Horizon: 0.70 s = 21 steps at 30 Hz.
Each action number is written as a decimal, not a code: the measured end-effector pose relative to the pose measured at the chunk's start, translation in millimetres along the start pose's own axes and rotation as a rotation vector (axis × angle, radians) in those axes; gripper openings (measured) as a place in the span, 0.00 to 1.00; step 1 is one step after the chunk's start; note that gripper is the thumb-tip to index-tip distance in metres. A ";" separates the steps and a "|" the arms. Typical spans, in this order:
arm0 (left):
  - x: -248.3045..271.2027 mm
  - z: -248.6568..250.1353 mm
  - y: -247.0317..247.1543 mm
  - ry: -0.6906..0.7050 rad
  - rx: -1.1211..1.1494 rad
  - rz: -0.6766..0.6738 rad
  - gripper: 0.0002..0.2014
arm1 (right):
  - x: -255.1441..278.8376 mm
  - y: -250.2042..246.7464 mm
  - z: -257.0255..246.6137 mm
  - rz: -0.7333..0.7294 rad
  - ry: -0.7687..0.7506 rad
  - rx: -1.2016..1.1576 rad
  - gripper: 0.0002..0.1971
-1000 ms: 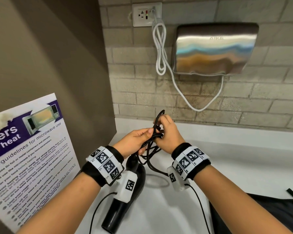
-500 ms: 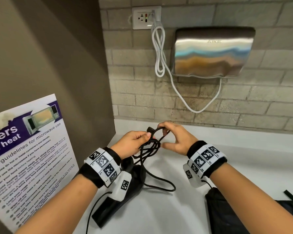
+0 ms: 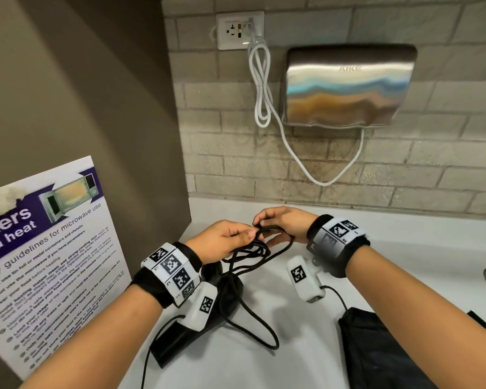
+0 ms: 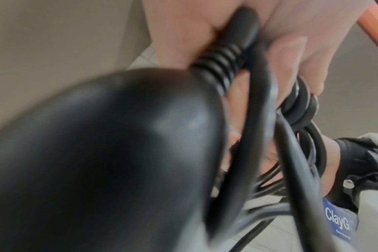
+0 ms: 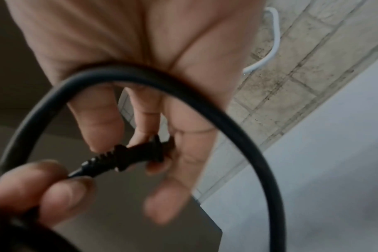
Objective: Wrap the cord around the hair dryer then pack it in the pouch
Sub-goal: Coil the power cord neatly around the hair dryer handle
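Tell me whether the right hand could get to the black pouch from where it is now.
Probably yes: the pouch lies on the counter just below the right hand with nothing between, but its fingers pinch the plug.

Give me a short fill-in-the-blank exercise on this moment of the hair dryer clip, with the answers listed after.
1. The right hand pinches the cord's ____ at its fingertips.
2. The left hand holds a bundle of black cord loops above the ____, which lies on the counter.
3. The white cable on the wall runs from the outlet to the steel ____.
4. The pouch lies on the counter at the person's ____ side.

Missing words: plug; hair dryer; hand dryer; right
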State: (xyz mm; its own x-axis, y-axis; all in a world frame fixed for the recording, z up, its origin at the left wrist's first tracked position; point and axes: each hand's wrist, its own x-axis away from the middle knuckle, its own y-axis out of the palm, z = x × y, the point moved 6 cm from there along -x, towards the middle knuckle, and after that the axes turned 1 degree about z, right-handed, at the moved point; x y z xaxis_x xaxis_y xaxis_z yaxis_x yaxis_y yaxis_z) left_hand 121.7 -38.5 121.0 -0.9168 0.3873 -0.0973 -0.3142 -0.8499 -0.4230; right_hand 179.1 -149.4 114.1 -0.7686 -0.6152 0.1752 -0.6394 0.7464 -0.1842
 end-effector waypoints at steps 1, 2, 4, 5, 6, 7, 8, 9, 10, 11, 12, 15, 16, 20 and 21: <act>0.5 -0.3 0.0 0.007 -0.007 0.006 0.14 | -1.3 -1.8 -0.2 0.010 -0.026 -0.029 0.11; 1.3 1.3 -0.8 0.015 -0.005 0.029 0.13 | -2.1 -6.3 -1.0 0.049 -0.057 -0.047 0.11; 1.9 0.1 -10.5 0.036 0.020 0.117 0.13 | -1.5 -24.6 -1.2 0.223 -0.110 -0.065 0.12; 3.9 -0.7 -16.1 0.025 0.056 0.167 0.12 | 0.0 -37.5 0.5 0.329 -0.127 -0.062 0.12; 6.0 -3.1 -21.2 0.001 0.101 0.207 0.12 | 1.2 -51.8 5.1 0.431 -0.129 -0.047 0.11; 7.3 -6.1 -26.1 -0.007 0.133 0.239 0.12 | 3.3 -66.1 10.6 0.525 -0.122 -0.025 0.09; 8.4 -8.6 -30.4 -0.010 0.146 0.269 0.13 | 5.0 -82.6 20.0 0.617 -0.104 -0.010 0.06; 10.5 -10.4 -34.5 -0.010 0.153 0.292 0.13 | 6.3 -100.1 33.2 0.706 -0.066 -0.004 0.06; 11.6 -12.1 -37.9 -0.008 0.163 0.311 0.14 | 8.5 -117.7 48.2 0.784 -0.011 0.013 0.07; 13.3 -12.5 -40.7 -0.014 0.173 0.329 0.14 | 12.1 -132.3 63.5 0.840 0.072 0.074 0.09; 14.4 -13.6 -43.9 -0.014 0.183 0.344 0.15 | 15.7 -145.1 79.4 0.876 0.177 0.180 0.13; 15.8 -16.3 -50.2 -0.004 0.226 0.369 0.15 | 25.4 -158.9 119.5 0.813 0.476 0.538 0.19; 15.5 -18.2 -50.9 -0.004 0.241 0.370 0.15 | 24.5 -154.9 129.6 0.723 0.562 0.691 0.19; 12.7 -17.2 -45.6 -0.020 0.283 0.337 0.16 | 5.0 -112.8 125.8 0.484 0.470 1.012 0.16; 12.0 -16.7 -44.1 -0.029 0.283 0.333 0.15 | -1.9 -98.9 117.2 0.491 0.338 0.924 0.16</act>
State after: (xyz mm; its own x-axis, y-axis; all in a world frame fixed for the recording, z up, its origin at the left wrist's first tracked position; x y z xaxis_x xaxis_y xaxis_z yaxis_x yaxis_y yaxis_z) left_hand 128.7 9.7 123.4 -0.9847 0.0691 -0.1598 -0.0520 -0.9927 -0.1091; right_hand 241.8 -251.8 18.6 -0.9887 -0.0963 0.1146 -0.1401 0.3267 -0.9347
